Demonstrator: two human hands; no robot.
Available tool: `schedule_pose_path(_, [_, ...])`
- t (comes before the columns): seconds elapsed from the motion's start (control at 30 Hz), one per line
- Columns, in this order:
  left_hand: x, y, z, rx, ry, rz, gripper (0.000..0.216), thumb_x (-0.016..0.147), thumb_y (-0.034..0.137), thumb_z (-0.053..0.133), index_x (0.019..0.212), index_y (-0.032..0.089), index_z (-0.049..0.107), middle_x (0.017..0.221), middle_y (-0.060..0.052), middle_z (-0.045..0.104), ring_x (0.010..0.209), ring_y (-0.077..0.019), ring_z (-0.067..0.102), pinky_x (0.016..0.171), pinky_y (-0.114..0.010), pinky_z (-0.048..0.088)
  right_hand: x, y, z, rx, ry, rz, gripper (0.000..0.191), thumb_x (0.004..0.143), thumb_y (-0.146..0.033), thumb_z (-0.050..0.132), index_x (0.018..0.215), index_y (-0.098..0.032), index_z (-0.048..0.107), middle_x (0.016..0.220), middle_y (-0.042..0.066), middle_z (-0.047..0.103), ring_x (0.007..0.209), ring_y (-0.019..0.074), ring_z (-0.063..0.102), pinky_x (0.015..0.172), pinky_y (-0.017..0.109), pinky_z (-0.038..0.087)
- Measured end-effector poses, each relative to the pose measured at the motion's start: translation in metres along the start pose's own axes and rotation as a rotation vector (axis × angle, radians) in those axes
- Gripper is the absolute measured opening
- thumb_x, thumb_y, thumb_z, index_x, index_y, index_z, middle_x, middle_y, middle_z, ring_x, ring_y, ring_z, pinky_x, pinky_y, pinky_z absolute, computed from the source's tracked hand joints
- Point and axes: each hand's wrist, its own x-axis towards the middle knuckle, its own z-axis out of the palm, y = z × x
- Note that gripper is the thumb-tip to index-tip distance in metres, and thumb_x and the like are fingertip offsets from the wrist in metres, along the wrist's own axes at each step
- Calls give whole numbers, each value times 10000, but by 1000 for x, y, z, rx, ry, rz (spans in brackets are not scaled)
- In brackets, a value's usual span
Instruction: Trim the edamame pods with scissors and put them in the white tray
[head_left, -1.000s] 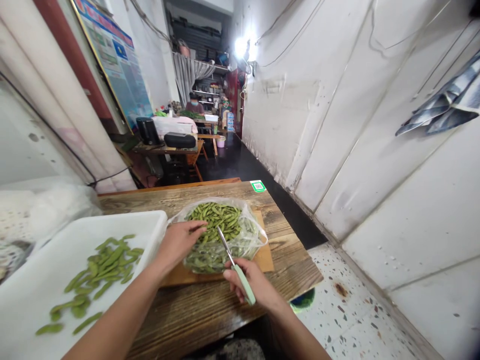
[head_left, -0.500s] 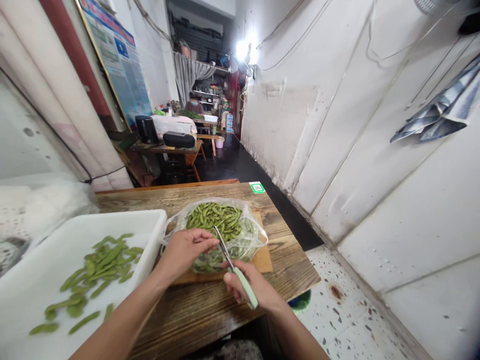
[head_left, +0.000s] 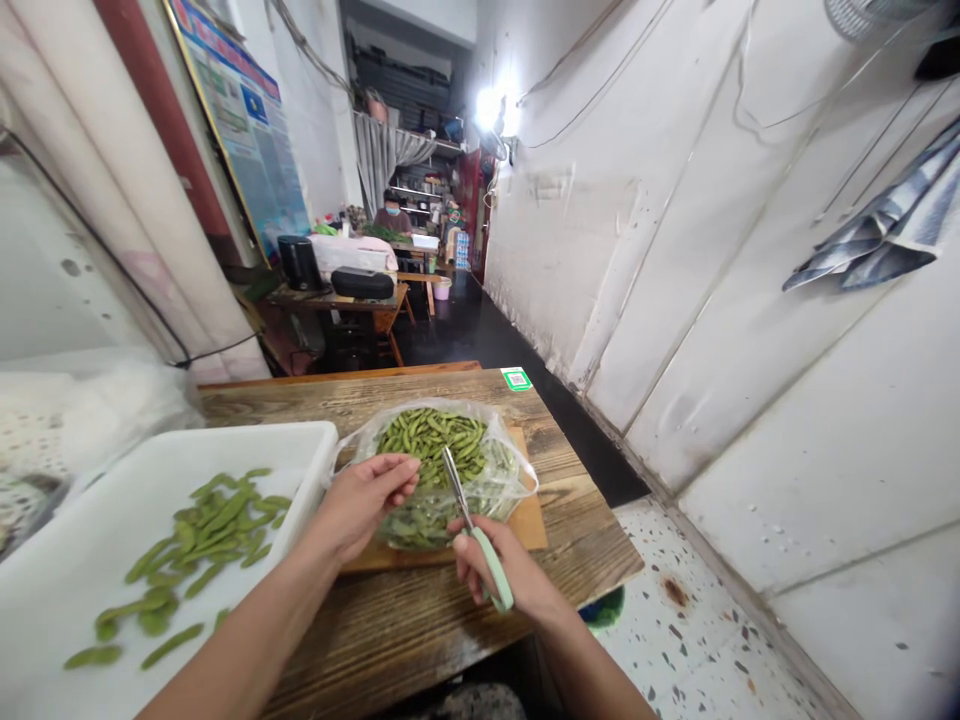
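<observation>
Green-handled scissors (head_left: 491, 568) are gripped in my right hand (head_left: 504, 560), blades pointing up and away over a clear plastic bag (head_left: 501, 482). The bag lies open and is full of green soybean pods (head_left: 435, 436). My left hand (head_left: 375, 497) is above the bag's left side, thumb and fingers pinched together; whatever they hold is hidden. The scissor blades are a little to the right of the left fingertips, not touching them. To the left, a white tray (head_left: 300, 490) holds more green pods (head_left: 217, 525).
Under the bag is a wooden board (head_left: 531, 520) on a wooden table (head_left: 577, 535). A QR-code card (head_left: 516, 379) lies at the far table edge. Farther back stand another table with a black case (head_left: 363, 284) and a seated person (head_left: 393, 214). A white wall (head_left: 712, 330) runs along the right.
My left hand has drawn left, away from the scissors. The scissor blades have turned more upright and sit slightly farther right. The view has shifted slightly.
</observation>
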Motion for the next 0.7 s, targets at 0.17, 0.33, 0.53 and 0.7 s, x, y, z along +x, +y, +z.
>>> schedule_pose_path(0.17, [-8, 4, 7, -162, -68, -81, 175, 664, 168, 769, 768, 140, 631, 773, -63, 731, 704, -111, 665, 696, -200, 530, -2, 0, 0, -33, -26, 5, 570, 757, -625, 610, 1064, -149, 541, 623, -45, 516, 435, 59, 437, 400, 179, 367])
schedule_pose_path(0.33, [-10, -1, 11, -94, -23, -56, 287, 602, 286, 822, 728, 134, 614, 678, -48, 720, 598, -105, 642, 590, -194, 517, -3, 1, -1, -71, -41, -8, 554, 773, -613, 608, 1095, -167, 541, 634, -45, 504, 447, 58, 443, 405, 174, 365])
schedule_pose_path(0.53, [-10, -12, 13, -20, -8, 34, 400, 506, 423, 839, 700, 129, 651, 604, -10, 687, 545, -87, 588, 511, -176, 445, -3, -2, 1, -86, -65, -10, 604, 740, -646, 617, 1082, -151, 560, 611, -48, 494, 411, 50, 429, 372, 163, 348])
schedule_pose_path(0.7, [-14, -15, 14, 35, 4, 16, 398, 507, 442, 823, 696, 132, 659, 606, -12, 688, 570, -108, 604, 543, -204, 463, -2, 0, 4, -55, -74, 7, 512, 783, -631, 577, 960, -151, 559, 579, -55, 506, 362, 40, 410, 325, 145, 335])
